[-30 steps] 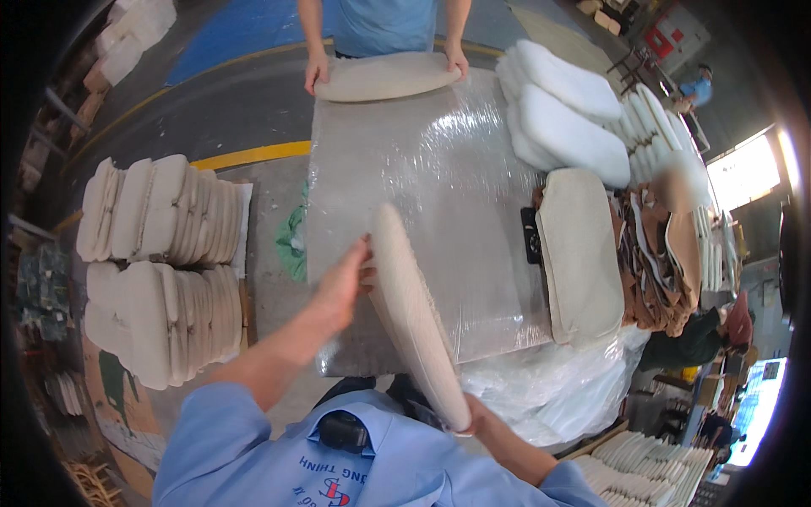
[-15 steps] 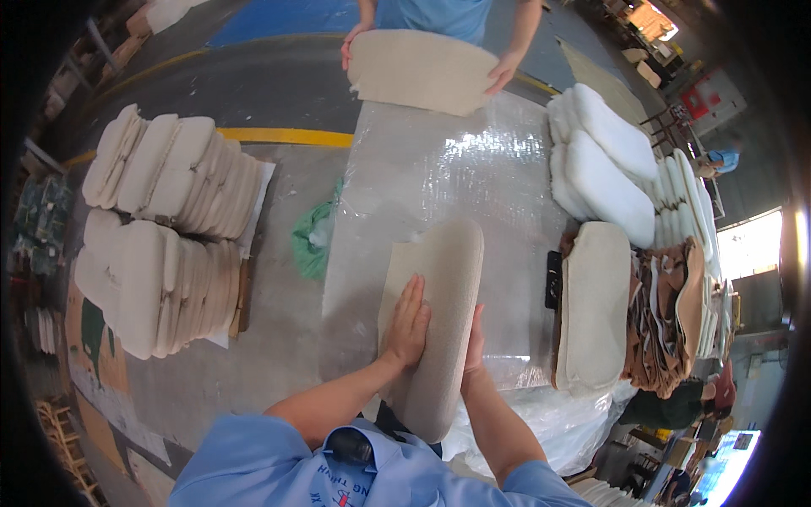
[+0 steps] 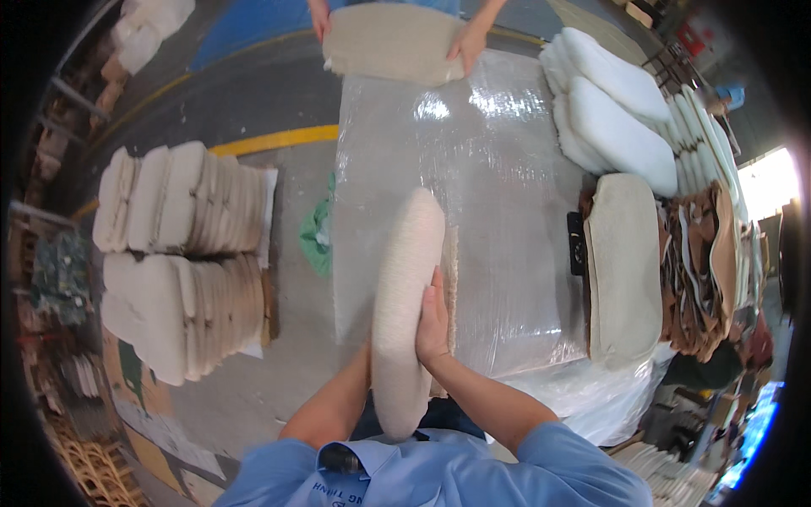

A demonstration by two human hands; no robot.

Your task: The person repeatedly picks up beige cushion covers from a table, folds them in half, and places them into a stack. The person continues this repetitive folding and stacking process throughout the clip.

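Observation:
A long cream fleece-like cushion stands on edge in front of me, at the near side of a plastic-wrapped table. A thin tan layer with a rough edge shows along its right side. My right hand grips the cushion from the right, with the fingers closed against it. From the left my left forearm reaches behind the cushion, which hides the hand and its fingers. Across the table a co-worker's two hands hold a beige curved pad by its ends.
Stacks of cream cushions stand at left, near a green plastic bag. Along the right lie white fluffy pads, beige pads, a small black object and folded brown pieces. Plastic wrap covers the table.
The cushion has turned from lying tilted to standing on edge, and sits further left. My left hand, flat on its tan layer before, is now hidden behind it. My right hand's fingers now show.

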